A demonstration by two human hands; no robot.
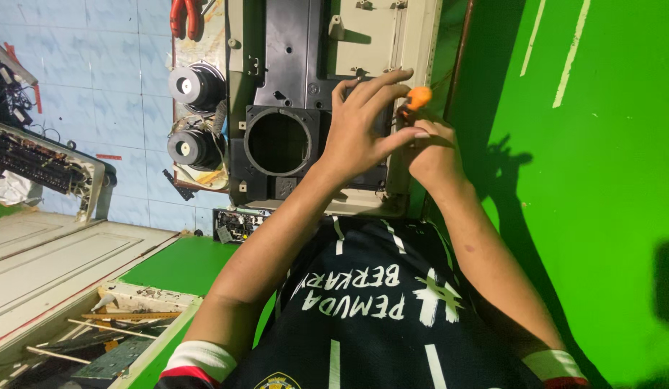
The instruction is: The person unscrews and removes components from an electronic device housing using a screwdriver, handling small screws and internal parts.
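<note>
at nine o'clock i see an opened chassis with circuit boards (39,162) leaning over the pale blue tiled floor (111,79), and at seven o'clock a shallow tray of wooden sticks and scrap (96,335). moving toward eleven o'clock, two round black speaker drivers (194,115) sit one above the other beside red-handled pliers (185,18). at twelve o'clock lies the speaker cabinet panel (291,50), dark plastic inside a cream frame, with a large round speaker hole (279,142) in it. my left hand (359,126) rests on that panel just right of the hole, fingers spread and loose, gripping nothing i can make out. just beside it at one o'clock my right hand (431,155) is closed around an orange-handled screwdriver (418,97), the handle sticking up above the fist at the panel's right edge; its tip is hidden. the two hands nearly touch. from two to five o'clock runs a bright green wall (601,180).
</note>
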